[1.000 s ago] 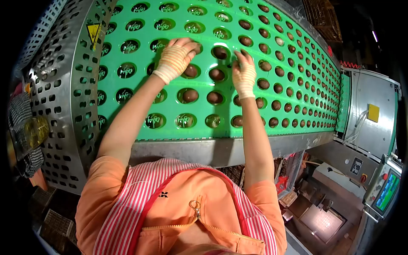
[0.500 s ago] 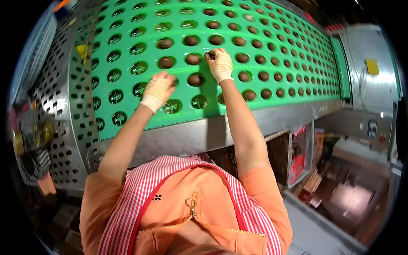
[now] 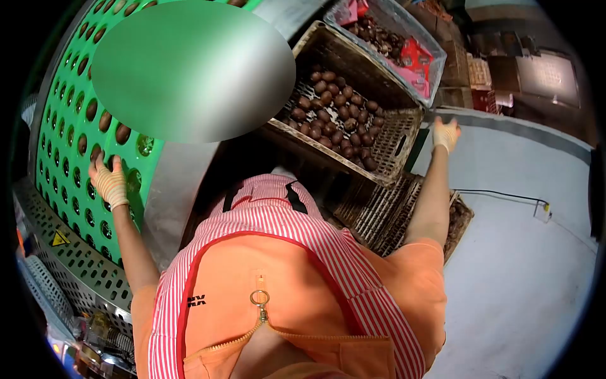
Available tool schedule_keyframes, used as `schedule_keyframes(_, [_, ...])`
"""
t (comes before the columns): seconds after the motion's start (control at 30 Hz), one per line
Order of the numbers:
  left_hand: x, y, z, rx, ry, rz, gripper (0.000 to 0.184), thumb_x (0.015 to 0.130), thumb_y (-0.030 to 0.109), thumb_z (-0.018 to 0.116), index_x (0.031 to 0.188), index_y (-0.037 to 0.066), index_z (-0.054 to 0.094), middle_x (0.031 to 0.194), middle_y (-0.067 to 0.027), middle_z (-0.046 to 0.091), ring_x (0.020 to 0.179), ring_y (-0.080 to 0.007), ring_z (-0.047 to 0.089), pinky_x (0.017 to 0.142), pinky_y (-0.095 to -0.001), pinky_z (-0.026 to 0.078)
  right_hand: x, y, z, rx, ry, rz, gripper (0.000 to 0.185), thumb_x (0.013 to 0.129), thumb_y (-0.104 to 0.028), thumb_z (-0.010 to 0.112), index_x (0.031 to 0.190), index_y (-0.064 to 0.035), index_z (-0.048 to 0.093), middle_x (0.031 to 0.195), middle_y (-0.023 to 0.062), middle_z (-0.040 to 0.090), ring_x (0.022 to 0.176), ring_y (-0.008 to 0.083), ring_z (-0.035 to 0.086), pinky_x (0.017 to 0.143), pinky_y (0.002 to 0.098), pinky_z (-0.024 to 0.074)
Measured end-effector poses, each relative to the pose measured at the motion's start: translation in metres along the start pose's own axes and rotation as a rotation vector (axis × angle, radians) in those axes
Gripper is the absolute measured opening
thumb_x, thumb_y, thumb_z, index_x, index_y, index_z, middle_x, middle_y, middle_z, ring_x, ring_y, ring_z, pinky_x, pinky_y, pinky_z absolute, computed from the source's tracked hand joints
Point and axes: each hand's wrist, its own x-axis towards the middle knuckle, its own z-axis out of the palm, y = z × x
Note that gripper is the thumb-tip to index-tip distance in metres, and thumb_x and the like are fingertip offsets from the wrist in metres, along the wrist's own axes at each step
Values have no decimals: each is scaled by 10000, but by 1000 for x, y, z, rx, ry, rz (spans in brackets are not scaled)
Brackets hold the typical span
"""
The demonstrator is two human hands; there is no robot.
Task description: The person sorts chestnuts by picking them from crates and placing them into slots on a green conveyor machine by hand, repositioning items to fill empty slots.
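My left hand (image 3: 108, 182), in a pale ribbed glove with bare fingertips, is at the green moulded tray (image 3: 132, 165) on the left. Its fingers are apart, right beside a brown egg (image 3: 95, 152) in a hollow; whether they touch it is unclear. My right hand (image 3: 446, 135), gloved the same way, reaches out to the right with fingers spread and nothing visible in them. It is just past the end of a dirty plastic crate (image 3: 404, 136), which holds many brown eggs (image 3: 344, 112).
A grey bin (image 3: 435, 69) with red packets and brown pieces stands behind the crate. A metal ledge (image 3: 173, 189) runs along the tray. Slatted crates (image 3: 379, 215) sit below my right arm. A perforated metal guard (image 3: 82, 268) borders the tray. A blurred oval hides part of the view.
The view has turned right, bringing the egg crate to the middle. My right hand has left the tray and swung out to the right. My left hand is still at the tray.
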Motion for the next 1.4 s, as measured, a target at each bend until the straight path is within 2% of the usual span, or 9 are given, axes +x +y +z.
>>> schedule_keyframes(0.13, [3,142,-36,-471,152,264,377,851,213,690,1172,24,630,1186,-168,603,1056,-322,590,956,-422,454,14,82,34,-8,-94,126,527,755,-254,673,1232,-41,605,1279,249,546,1113,426,567,953,462,464])
schedule_keyframes(0.23, [-15,271,-45,-808,-201,344,308,859,157,677,1121,0,633,1080,-153,657,1030,-281,614,944,-366,460,-27,27,38,436,234,-426,353,770,-64,616,1118,-39,669,1129,202,631,959,364,619,937,422,473])
schedule_keyframes(0.27, [-24,314,-43,-820,-302,514,279,865,176,663,1090,12,641,1067,-164,650,1027,-292,611,930,-370,468,-43,2,36,564,83,-431,294,773,-80,628,1057,-55,695,1009,179,670,920,340,635,910,401,490])
schedule_keyframes(0.43, [-77,453,49,-256,-1063,921,497,801,62,681,1276,142,562,1431,-151,420,1191,-362,525,991,-424,458,-113,-53,122,588,-465,-359,291,816,-231,659,1055,-73,711,980,179,703,930,322,672,873,380,509])
schedule_keyframes(0.5, [-88,481,68,78,-1106,1001,648,738,2,720,1322,215,541,1521,-151,296,1259,-382,466,1020,-425,456,-110,-61,141,403,-764,-211,413,850,-341,643,1204,-128,634,1314,170,530,1138,366,557,971,430,458])
schedule_keyframes(0.63, [-96,499,111,309,-1255,1175,814,696,188,820,1410,290,443,1569,-102,168,1309,-406,397,1039,-462,443,-124,-78,155,120,-851,-264,597,778,-451,703,1322,-267,541,1453,145,338,1296,433,318,1013,555,404])
schedule_keyframes(0.9, [-97,492,142,335,-1341,1172,703,691,294,836,1314,207,521,1408,-170,326,1225,-413,464,996,-451,462,-166,-81,187,203,-810,-435,477,800,-178,721,1236,-207,529,1426,171,292,1190,449,426,918,515,500])
schedule_keyframes(1.07, [-88,490,143,620,-1405,1083,701,774,557,669,1283,82,588,1121,-169,682,1090,-294,637,909,-424,514,-158,-65,183,232,-789,-481,589,794,-191,743,1320,-184,477,1462,215,206,1164,457,477,910,502,502])
schedule_keyframes(1.4, [-87,470,133,461,-1535,1059,865,652,628,735,1337,126,568,1288,-169,592,1191,-319,567,1001,-403,449,-158,-55,188,256,-848,-568,606,752,-213,774,1302,-157,527,1332,274,335,1141,467,499,964,466,451])
